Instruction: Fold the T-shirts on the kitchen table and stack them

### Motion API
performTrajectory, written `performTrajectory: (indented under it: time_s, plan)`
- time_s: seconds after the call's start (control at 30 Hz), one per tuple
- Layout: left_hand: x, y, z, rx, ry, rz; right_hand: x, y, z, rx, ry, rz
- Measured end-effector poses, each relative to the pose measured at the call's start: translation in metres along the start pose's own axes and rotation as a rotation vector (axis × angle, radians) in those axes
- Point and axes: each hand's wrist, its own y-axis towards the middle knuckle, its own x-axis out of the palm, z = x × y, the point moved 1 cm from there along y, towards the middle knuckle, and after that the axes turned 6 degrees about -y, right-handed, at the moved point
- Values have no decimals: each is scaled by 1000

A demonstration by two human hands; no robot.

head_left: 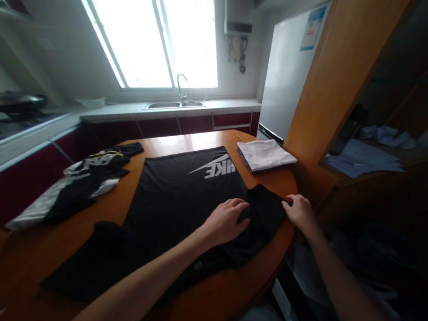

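A black T-shirt [180,192] with a grey-white Nike logo lies spread on the wooden table, its collar end toward me and one sleeve out to each side. My left hand [227,221] rests on the shirt near the right shoulder, thumb apart from slightly bent fingers, with no cloth visibly gripped. At the tip of the right sleeve, my right hand [300,212] pinches the hem between thumb and fingers, close to the table's edge.
The round-ended wooden table [200,298] carries a folded white garment [265,154] at the back right and a crumpled black-and-white garment [79,183] at the left. A wooden partition [338,81] stands close on the right. Behind are a sink [174,105] and a fridge [288,77].
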Motion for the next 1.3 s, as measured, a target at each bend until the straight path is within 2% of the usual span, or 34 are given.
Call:
performTrajectory:
  time_s: [0.07, 0.17, 0.3, 0.5, 0.6, 0.7, 0.77, 0.83, 0.93, 1.0, 1.07, 1.13, 1.17, 1.3]
  plan:
    - [25, 10, -5, -7, 38, 1, 0, 4, 0, 12, 6, -26]
    - [52, 9, -12, -8, 70, 7, -1, 8, -1, 18, 55, -69]
    - [64, 1, -18, 15, 76, -30, -3, 11, -2, 56, 78, -125]
    - [63, 1, -19, 14, 47, -27, -7, 16, -3, 110, 108, -158]
    - [64, 2, -18, 11, -3, -1, -12, 19, -7, 126, 215, -91]
    - [60, 6, -17, -18, -99, 103, -24, 21, -20, 101, 363, -3]
    - [53, 13, -20, -84, -240, 218, -35, 18, -36, 44, 447, 37]
    - [45, 21, -24, -212, -466, 294, -48, 10, -60, -32, 524, 53]
    - [35, 31, -33, -454, -865, 271, -61, -12, -102, -161, 639, 35]
    - [30, 33, -39, -558, -1027, 238, -64, -28, -128, -262, 735, -61]
    - [27, 32, -43, -594, -1023, 269, -61, -39, -146, -375, 844, -231]
    - [26, 29, -48, -589, -934, 313, -55, -39, -151, -417, 920, -323]
    - [27, 27, -49, -574, -896, 319, -51, -34, -148, -398, 934, -309]
    - [33, 26, -55, -444, -714, 268, -24, 9, -123, -237, 828, -67]
